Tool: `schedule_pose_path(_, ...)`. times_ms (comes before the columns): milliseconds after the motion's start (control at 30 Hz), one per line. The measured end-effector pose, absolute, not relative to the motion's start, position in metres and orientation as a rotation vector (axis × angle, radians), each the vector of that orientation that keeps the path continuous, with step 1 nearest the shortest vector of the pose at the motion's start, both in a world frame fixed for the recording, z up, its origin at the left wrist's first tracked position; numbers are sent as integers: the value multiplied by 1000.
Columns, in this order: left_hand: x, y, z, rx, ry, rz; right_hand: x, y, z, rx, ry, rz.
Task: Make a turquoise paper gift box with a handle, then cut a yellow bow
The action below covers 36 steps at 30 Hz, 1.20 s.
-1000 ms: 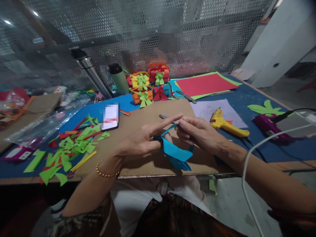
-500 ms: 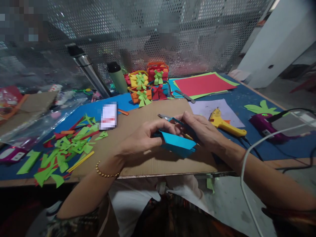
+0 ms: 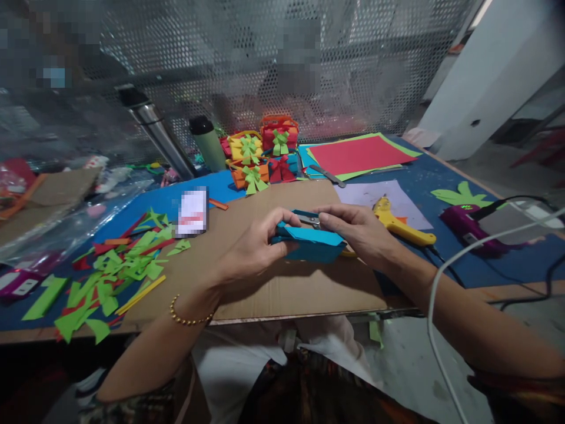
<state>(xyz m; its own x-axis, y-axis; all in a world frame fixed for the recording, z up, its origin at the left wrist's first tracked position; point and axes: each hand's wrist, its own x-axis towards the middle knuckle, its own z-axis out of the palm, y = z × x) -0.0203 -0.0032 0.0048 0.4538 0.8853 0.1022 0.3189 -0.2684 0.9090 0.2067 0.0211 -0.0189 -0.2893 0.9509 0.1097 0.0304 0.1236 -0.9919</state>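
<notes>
A small folded blue paper box (image 3: 315, 244) is held between my two hands above the cardboard sheet. My left hand (image 3: 253, 247) is closed on its left end, thumb in front and fingers behind. At the right end, my right hand (image 3: 359, 232) pinches the box's far edge, its thumb near the top and the other fingers mostly hidden. The metal part of a pair of scissors (image 3: 312, 220) shows through the gap between the box's walls and the hands. A sliver of yellow shows below my right hand.
Paper scraps (image 3: 115, 265) lie to the left, beside a pixelated white item (image 3: 192, 212). Small paper bags with bows (image 3: 251, 153) stand at the back near a flask (image 3: 163, 132). A yellow glue gun (image 3: 401, 227), coloured sheets (image 3: 362, 154) and a white cable (image 3: 435, 306) are on the right.
The blue box has tilted and moved slightly up and left. My right hand has flattened toward its far edge. The scissors' pivot now shows, where earlier the blade tip stuck out behind.
</notes>
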Motion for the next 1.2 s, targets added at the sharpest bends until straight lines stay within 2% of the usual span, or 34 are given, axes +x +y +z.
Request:
schedule_pose_path(500,-22,-7,18,2049,1001,758,214,23,-10,-1089,-1662,1195)
schedule_pose_path(700,-22,-8,18,2094,936,689,214,21,-4,-1057,-1970,974)
schedule_pose_path(1033,-20,-5,20,2008,860,714,215,17,-2,-1151,-2091,747)
schedule_pose_path(1200,-24,3,13,1744,989,791,223,16,-2,-1002,-1931,391)
